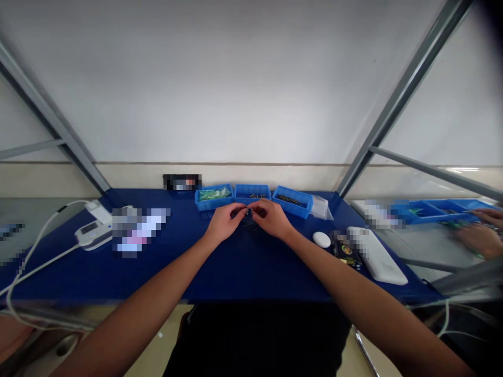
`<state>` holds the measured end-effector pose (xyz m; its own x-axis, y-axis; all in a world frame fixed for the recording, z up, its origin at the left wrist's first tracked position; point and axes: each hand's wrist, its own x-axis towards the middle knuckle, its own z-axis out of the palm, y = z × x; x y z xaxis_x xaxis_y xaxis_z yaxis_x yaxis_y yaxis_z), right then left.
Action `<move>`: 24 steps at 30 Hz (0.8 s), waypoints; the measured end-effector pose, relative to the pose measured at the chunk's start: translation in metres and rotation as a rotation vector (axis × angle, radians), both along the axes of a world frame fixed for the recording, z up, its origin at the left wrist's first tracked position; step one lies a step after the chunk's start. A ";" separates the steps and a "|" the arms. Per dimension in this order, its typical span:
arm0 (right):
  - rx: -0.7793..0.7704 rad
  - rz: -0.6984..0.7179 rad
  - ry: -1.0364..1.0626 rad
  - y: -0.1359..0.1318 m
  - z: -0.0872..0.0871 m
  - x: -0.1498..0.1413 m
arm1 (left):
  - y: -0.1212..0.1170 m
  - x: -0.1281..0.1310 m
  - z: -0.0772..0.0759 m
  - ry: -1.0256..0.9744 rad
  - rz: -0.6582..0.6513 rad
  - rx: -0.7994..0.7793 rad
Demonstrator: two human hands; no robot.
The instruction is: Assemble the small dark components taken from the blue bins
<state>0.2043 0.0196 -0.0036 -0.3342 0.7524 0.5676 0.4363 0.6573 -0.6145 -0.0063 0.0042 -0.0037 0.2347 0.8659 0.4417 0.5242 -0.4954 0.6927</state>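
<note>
My left hand (225, 220) and my right hand (272, 217) meet over the blue table mat (236, 267), just in front of the middle blue bin (252, 192). Both hands have their fingers pinched together on a small dark part (248, 212) held between them; it is too small to name. A few dark bits lie on the mat under the hands. The left blue bin (214, 197) holds green pieces. The right blue bin (293, 201) holds dark small parts.
A white device with a cable (92, 233) sits at the left. A white round object (321, 239) and a white flat box (379, 256) lie at the right. Clear bags (321, 207) rest beside the right bin. Another person's hands (477, 233) work at the far right by more blue bins.
</note>
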 end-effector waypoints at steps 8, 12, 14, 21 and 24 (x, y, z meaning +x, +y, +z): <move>-0.002 0.056 -0.020 0.001 -0.005 -0.001 | -0.003 0.002 0.003 0.058 -0.056 -0.018; -0.028 0.086 -0.049 0.002 -0.007 -0.001 | 0.000 0.000 0.001 0.045 -0.044 -0.026; -0.044 0.078 -0.038 0.000 -0.006 -0.001 | 0.002 -0.001 0.000 0.022 -0.028 -0.044; -0.045 0.018 -0.001 -0.005 0.000 -0.002 | 0.005 -0.001 -0.004 -0.005 -0.020 -0.021; -0.051 -0.007 0.016 -0.004 -0.001 -0.002 | 0.004 0.000 -0.003 0.023 0.000 0.026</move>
